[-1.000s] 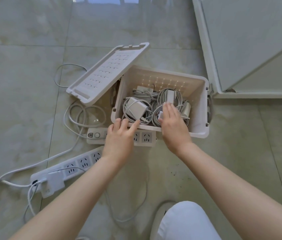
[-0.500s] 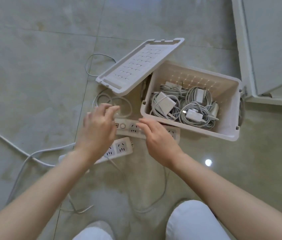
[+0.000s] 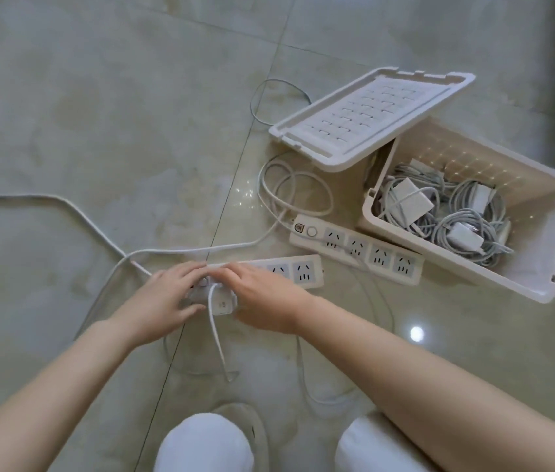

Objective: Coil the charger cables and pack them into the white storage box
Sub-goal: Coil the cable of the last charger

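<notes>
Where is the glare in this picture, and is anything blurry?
Head view: a bright round reflection glares on the glossy floor. Head view: speckled light dots the back wall of the white storage box. Head view: the left hand and right hand look slightly soft.

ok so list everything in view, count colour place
storage box: 1, white, right, open
lid: 1, white, leaning on box's left edge
coiled cables: several, grey-white, with adapters inside box
far power strip: 1, white, floor beside box
near power strip: 1, white, under the hands
charger adapter: 1, white, on near power strip
thick cords: at least 2, white, floor left
thin cable loop: 1, grey, beyond lid
knees: 2, white trousers, bottom edge
left hand: 1, at adapter, grip unclear
right hand: 1, fingers on near power strip
</notes>
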